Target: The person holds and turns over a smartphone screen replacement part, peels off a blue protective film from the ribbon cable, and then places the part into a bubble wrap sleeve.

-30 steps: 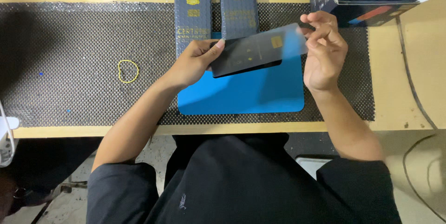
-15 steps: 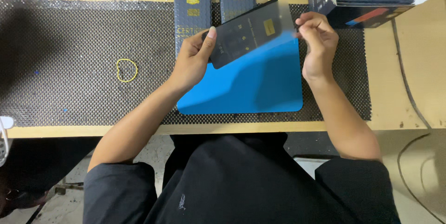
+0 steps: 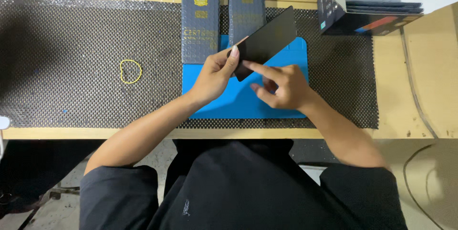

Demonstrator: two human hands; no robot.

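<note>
Wooden bench covered by a dark mesh mat (image 3: 86,67), a blue pad (image 3: 248,101) at its centre. Above the pad, the left hand (image 3: 214,75) pinches a black sheet (image 3: 267,41) by its lower end, tilted. The right hand (image 3: 281,87), fingers loosely spread, touches that end without gripping. Two grey packets (image 3: 200,25) lie beyond the pad, seemingly unopened; sheet not yet laid down.
</note>
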